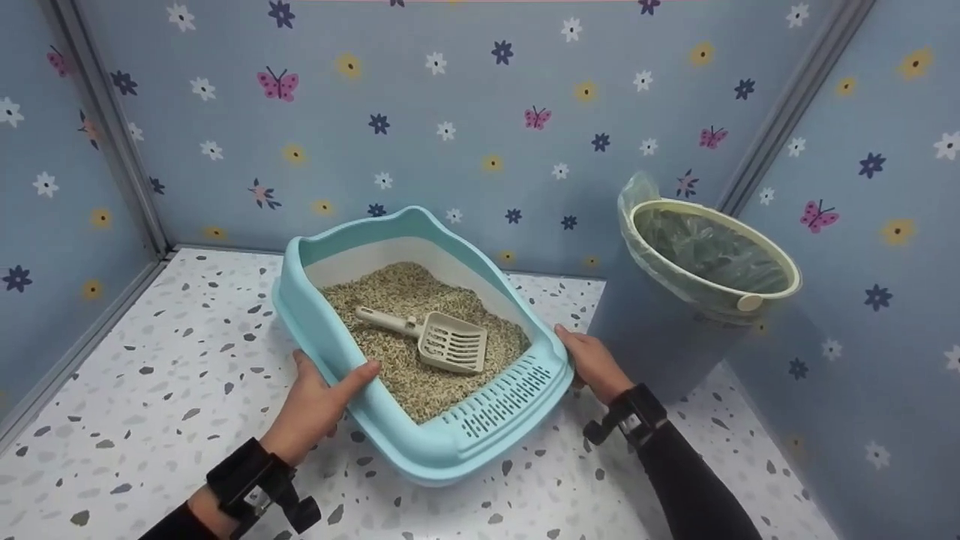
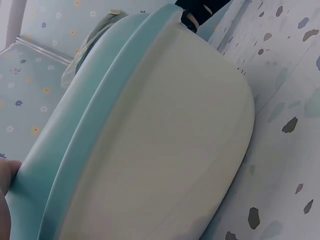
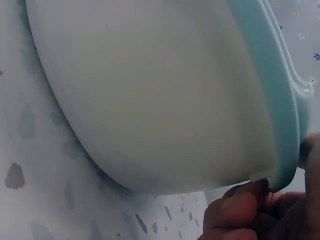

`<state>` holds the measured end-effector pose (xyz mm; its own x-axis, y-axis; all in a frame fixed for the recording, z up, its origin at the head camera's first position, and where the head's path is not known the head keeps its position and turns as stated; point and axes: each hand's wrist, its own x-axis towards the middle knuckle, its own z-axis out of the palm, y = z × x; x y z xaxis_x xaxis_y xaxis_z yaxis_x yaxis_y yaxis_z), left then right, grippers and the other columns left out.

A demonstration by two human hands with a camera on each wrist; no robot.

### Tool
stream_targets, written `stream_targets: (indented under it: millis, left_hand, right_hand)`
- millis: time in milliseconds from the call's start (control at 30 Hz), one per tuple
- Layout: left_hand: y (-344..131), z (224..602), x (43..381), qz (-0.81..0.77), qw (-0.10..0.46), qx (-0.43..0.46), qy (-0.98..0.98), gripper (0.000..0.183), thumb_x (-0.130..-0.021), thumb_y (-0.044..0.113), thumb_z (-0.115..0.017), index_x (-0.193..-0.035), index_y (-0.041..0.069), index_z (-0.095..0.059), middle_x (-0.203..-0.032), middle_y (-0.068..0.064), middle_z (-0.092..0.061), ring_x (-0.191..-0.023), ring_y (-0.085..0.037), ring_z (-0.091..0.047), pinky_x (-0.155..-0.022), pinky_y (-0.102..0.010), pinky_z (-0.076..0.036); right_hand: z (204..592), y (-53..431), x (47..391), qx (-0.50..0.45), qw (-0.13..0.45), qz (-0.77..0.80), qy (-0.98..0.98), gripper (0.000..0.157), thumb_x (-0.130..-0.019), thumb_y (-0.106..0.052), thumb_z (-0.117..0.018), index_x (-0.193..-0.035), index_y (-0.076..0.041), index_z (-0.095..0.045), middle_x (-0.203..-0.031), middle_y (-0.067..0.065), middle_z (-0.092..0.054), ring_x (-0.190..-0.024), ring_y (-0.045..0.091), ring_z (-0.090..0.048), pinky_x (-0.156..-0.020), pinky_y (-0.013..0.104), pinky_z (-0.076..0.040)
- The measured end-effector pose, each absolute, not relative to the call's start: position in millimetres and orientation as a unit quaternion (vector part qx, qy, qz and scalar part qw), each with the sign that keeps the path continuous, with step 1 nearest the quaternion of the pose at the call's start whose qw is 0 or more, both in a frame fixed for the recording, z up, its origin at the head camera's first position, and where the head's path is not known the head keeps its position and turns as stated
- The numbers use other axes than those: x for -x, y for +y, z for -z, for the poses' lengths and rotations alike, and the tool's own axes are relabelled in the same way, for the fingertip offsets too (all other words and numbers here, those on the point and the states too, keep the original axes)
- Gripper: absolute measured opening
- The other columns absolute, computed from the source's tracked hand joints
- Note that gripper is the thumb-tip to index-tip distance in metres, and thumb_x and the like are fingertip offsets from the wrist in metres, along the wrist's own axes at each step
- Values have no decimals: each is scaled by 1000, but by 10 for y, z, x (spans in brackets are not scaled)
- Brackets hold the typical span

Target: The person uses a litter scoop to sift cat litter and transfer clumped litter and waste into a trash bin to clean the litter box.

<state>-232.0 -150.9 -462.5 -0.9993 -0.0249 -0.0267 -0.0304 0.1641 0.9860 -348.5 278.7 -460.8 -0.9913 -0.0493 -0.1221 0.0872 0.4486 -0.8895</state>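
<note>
A light-blue cat litter box (image 1: 442,456) with a pale base stands at an angle on the speckled surface. Sandy litter (image 1: 405,285) fills it, heaped toward the back. A beige slotted litter scoop (image 1: 386,320) lies on top, its handle pointing left. My left hand (image 1: 309,405) grips the left rim, thumb over the edge. At the front right corner, my right hand (image 1: 598,365) holds the rim, and curled fingers (image 3: 232,210) show under the lip in the right wrist view. The box's pale side (image 2: 170,130) fills most of the left wrist view.
A tall grey bin (image 1: 649,330) stands close by on the right, with a cream ring (image 1: 791,277) and a translucent bag (image 1: 697,247) lining it. Flower-patterned walls (image 1: 465,90) enclose the speckled surface (image 1: 150,420) at the back and both sides.
</note>
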Motion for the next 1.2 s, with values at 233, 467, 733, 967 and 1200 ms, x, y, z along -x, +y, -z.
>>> stream_targets:
  millis: [233,467,733,967,1200]
  left_hand:
    - [-1735,4637,2478,-634,5,0,773,118,-104,51,-79,-176,15,7,-137,-26,-53,-94,-30,-67,-59,-35,-54]
    - [-2100,4626,2721,-640,38,-66,765,101,-111,44,-69,-180,33,4,-144,-35,-55,-100,-41,-77,-77,-55,-69]
    - [-2036,4666,2428,-610,37,-65,789,109,-111,46,-70,-177,37,17,-158,-37,-49,-92,-38,-75,-72,-45,-66]
    - [-1852,4645,2318,-635,34,-43,771,102,-109,41,-74,-181,31,-3,-119,-24,-70,-71,-24,-67,-54,-33,-55]
    - [-1936,4669,2445,-633,37,-65,771,104,-111,41,-72,-181,25,3,-167,-33,-42,-116,-41,-73,-89,-49,-67]
  right_hand:
    - [4685,2715,3153,3,37,536,843,50,-120,-44,-48,-94,-9,-73,-67,2,-57,-55,18,-46,-52,29,-36]
    - [4785,2675,2775,108,99,607,781,49,-122,-37,-43,-93,-9,-71,-67,2,-54,-54,13,-45,-50,25,-37]
    - [4696,2506,3269,71,82,561,821,53,-121,-41,-45,-115,-1,-78,-85,4,-70,-71,15,-62,-64,29,-50]
    - [4665,2462,3479,54,45,532,844,52,-119,-40,-50,-129,1,-80,-114,13,-75,-109,26,-67,-109,43,-49]
    - [4754,2418,3294,42,6,538,842,48,-120,-33,-49,-128,4,-79,-115,14,-78,-112,28,-70,-106,43,-54]
